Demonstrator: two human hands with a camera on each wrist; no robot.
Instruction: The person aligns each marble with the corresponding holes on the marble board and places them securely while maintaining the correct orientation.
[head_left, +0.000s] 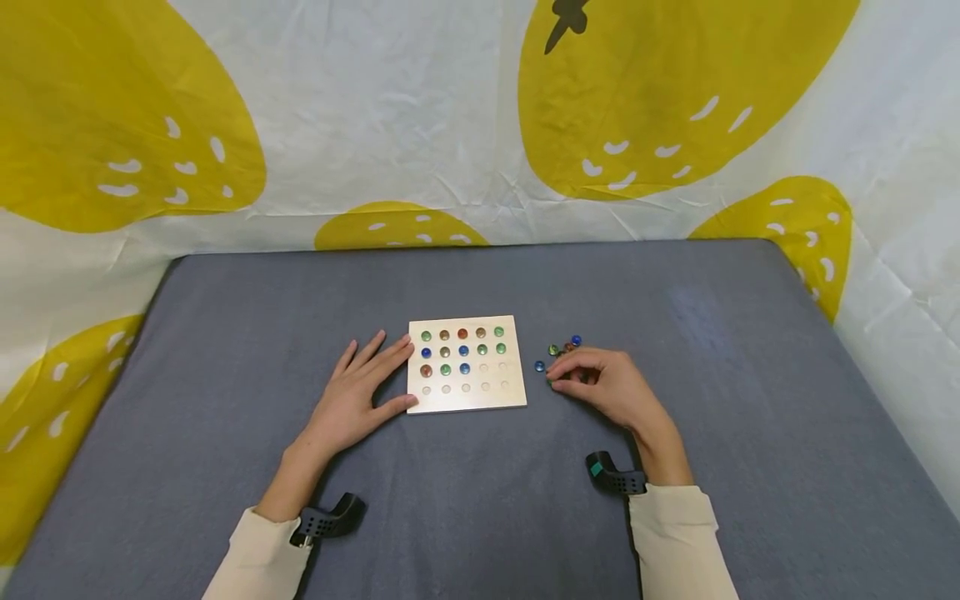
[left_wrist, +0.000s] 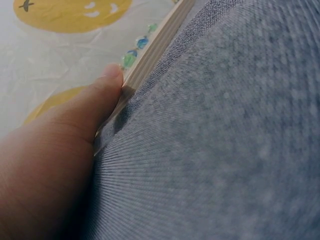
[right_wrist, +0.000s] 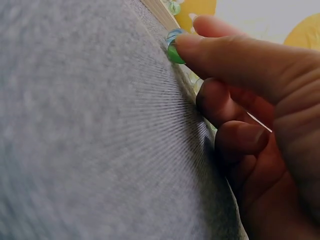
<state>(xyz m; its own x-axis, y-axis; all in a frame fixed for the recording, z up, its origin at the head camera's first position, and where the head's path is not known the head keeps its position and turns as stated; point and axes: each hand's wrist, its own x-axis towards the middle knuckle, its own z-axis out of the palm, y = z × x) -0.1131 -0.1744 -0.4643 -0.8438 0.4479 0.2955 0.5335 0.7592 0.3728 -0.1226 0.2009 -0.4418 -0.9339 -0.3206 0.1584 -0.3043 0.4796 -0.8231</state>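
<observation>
A pale wooden board (head_left: 474, 402) lies on the cloth, with rows of round hollows. Marbles in green, blue, brown and red fill its two far rows and the left part of the third. My left hand (head_left: 351, 406) is spread flat at the board's left side, fingertips and thumb touching its edge. To the right of the board, my right hand (head_left: 607, 387) pinches a green marble (right_wrist: 175, 55) between thumb and finger, close over the cloth. A blue marble (head_left: 539, 366) lies just beside those fingertips.
Beyond the right hand sits a small group of loose marbles, among them a green one (head_left: 553, 350) and a dark blue one (head_left: 576, 340). Grey cloth (head_left: 480, 500) covers the table. A white curtain (head_left: 390, 108) with yellow fruit shapes hangs behind.
</observation>
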